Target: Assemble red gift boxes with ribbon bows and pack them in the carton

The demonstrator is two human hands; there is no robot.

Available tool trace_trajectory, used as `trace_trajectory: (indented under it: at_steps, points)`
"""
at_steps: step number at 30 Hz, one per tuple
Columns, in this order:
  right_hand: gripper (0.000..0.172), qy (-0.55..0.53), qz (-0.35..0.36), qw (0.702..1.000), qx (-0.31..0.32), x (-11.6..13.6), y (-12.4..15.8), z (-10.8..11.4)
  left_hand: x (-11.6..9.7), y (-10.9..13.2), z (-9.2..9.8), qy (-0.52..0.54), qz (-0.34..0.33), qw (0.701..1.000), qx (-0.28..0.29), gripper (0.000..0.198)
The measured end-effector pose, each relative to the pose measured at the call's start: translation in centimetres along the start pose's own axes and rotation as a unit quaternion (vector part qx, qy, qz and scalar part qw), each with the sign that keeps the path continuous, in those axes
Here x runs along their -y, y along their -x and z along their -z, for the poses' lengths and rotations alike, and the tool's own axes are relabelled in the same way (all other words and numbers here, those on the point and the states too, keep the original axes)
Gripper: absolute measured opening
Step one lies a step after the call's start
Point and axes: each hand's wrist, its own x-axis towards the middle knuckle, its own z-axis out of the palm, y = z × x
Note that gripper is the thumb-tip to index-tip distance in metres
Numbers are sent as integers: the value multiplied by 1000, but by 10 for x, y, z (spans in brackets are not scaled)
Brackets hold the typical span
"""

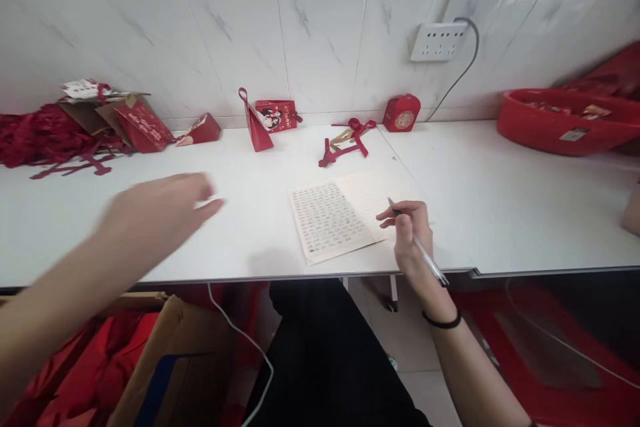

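Observation:
My right hand (413,233) is closed around a pen (425,255), its tip resting at the right-hand page of an open notebook (340,213) that lies on the white table (500,200). The left page is filled with handwriting. My left hand (160,213) hovers over the table to the left of the notebook, blurred by motion, fingers stretched out towards the right and holding nothing. A black band circles my right wrist.
Red gift boxes (265,117) and flat red cut-outs (50,133) lie along the tiled wall. Red ribbons (347,140) sit behind the notebook, a round red box (401,112) further right. A red basin (565,123) stands far right. A cardboard box (170,360) sits below the table.

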Motion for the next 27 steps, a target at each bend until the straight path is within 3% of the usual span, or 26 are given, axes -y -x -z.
trace_trajectory:
  at_steps: [2, 5, 7, 10, 13, 17, 21, 27]
  points:
    - [28, 14, -40, 999, 3, 1, -8, -7, -57, -23, -39, 28, -83, 995, 37, 26]
    - [29, 23, -135, 990, 23, -4, -14, -18, -119, -54, -104, 84, -238, 953, 170, 20]
    - [29, 20, -170, 984, 49, -8, -15, -22, -133, -65, -139, 72, -303, 920, 236, 19]
    - [28, 25, -199, 976, 83, -9, -13, -23, -126, -64, -170, 52, -299, 914, 268, 49]
    - [32, 63, -180, 976, 100, -2, -12, -19, -115, -52, -176, 55, -285, 917, 273, 51]
    - [35, 79, -171, 976, 112, 6, -10, -16, -117, -40, -170, 52, -279, 911, 299, 51]
    - [32, 81, -192, 969, 131, 5, -8, -15, -121, -39, -170, 40, -285, 901, 324, 65]
    - [30, 117, -173, 967, 145, 2, -9, -15, -120, -40, -176, 32, -296, 901, 315, 77]
